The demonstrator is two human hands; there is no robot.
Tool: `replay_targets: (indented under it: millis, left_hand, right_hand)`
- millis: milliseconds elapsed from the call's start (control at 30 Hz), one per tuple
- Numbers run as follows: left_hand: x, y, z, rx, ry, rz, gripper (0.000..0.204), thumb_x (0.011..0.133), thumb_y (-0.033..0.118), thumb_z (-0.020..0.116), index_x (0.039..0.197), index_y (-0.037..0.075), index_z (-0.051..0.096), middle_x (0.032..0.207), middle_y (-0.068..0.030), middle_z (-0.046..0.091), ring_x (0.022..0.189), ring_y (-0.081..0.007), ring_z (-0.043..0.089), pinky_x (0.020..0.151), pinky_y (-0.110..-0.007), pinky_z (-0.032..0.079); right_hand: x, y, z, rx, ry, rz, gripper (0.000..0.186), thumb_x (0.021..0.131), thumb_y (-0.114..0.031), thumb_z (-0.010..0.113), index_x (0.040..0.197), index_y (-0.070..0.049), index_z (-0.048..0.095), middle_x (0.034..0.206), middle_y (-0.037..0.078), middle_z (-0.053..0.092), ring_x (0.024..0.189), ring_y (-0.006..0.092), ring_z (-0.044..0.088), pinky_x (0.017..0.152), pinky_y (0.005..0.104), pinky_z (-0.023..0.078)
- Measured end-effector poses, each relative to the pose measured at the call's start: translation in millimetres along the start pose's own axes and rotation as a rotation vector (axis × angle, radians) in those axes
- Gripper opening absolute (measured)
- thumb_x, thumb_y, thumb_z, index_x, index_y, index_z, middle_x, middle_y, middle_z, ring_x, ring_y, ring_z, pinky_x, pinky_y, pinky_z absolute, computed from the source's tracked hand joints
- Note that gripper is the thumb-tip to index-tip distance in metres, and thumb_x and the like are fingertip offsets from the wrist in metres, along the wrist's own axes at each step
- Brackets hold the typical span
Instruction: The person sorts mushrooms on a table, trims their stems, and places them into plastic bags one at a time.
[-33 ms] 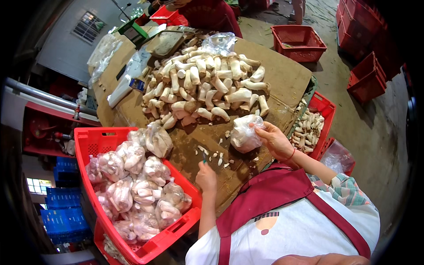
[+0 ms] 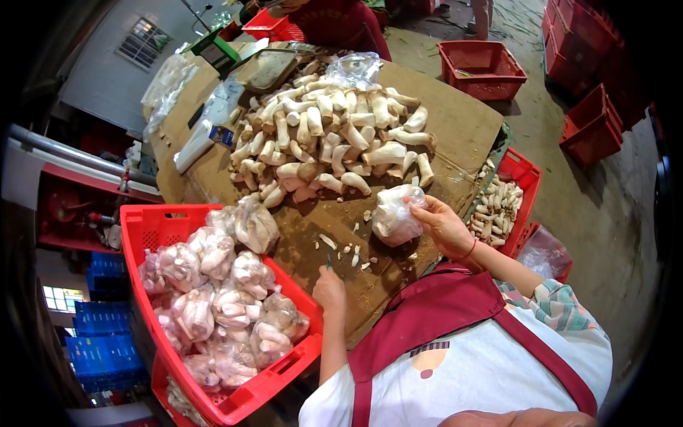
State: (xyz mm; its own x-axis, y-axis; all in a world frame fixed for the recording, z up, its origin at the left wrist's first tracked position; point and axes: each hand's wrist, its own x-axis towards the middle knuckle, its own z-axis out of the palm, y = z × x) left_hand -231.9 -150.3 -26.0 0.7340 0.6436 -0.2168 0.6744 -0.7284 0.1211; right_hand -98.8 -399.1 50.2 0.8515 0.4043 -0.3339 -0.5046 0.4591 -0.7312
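Right hand (image 2: 445,228): fingers pinch clear bag (image 2: 395,217), over the counter (image 2: 459,107), near mushroom pile (image 2: 334,135) | Left hand (image 2: 329,290): fingers closed around small blade-like tool (image 2: 329,260) | Advice: better keep its tip away from the clear bag.

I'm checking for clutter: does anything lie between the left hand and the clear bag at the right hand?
Only small white mushroom scraps, low on the cardboard between the left hand and the bag. Nothing taller visibly blocks that gap. The right hand grips the bag.
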Motion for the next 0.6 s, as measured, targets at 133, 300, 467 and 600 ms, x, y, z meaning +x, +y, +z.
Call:
replay_targets:
  millis: [133, 300, 467, 600]
  left_hand:
    - [2.7, 0.3, -7.3, -0.242, 0.351, 0.457, 0.031, 0.087, 0.019, 0.06, 0.114, 0.003, 0.058, 0.11, -0.0157, 0.058, 0.105, -0.0318, 0.053, 0.09, -0.043, 0.043]
    - [-12.8, 111.3, -48.7, -0.623, 0.224, 0.804, 0.046, 0.076, 0.016, 0.072, 0.117, 0.005, 0.056, 0.108, -0.0135, 0.055, 0.102, -0.0322, 0.051, 0.091, -0.04, 0.04]
    - [25.1, 127.0, -19.5, -0.702, 0.204, 0.932, 0.027, 0.085, 0.021, 0.061, 0.105, 0.003, 0.059, 0.091, -0.0157, 0.057, 0.09, -0.0339, 0.054, 0.08, -0.042, 0.042]
    - [22.8, 131.1, -16.7, -0.89, 0.231, 0.909, 0.02, 0.089, 0.02, 0.059, 0.09, 0.0, 0.061, 0.078, -0.0102, 0.059, 0.074, -0.0242, 0.056, 0.068, -0.036, 0.044]
  right_hand:
    - [1.5, -0.1, 8.3, -0.056, 0.049, -0.004, 0.013, 0.09, -0.016, 0.064, 0.095, -0.004, 0.062, 0.102, 0.001, 0.06, 0.085, 0.0083, 0.054, 0.081, 0.0214, 0.042]
    - [5.2, -4.4, 7.8, -0.189, -0.083, 0.053, 0.015, 0.089, -0.017, 0.064, 0.084, -0.004, 0.062, 0.124, 0.004, 0.05, 0.105, 0.0121, 0.049, 0.09, 0.0269, 0.04]
    - [22.7, -17.8, -9.2, -0.536, -0.118, -0.389, 0.022, 0.095, -0.02, 0.056, 0.109, -0.003, 0.058, 0.121, 0.008, 0.051, 0.108, 0.0152, 0.048, 0.092, 0.0265, 0.04]
    - [34.9, -14.0, -43.0, -0.535, -0.162, -0.33, 0.024, 0.092, -0.017, 0.058, 0.114, -0.005, 0.057, 0.114, 0.008, 0.054, 0.105, 0.0175, 0.05, 0.091, 0.0284, 0.042]
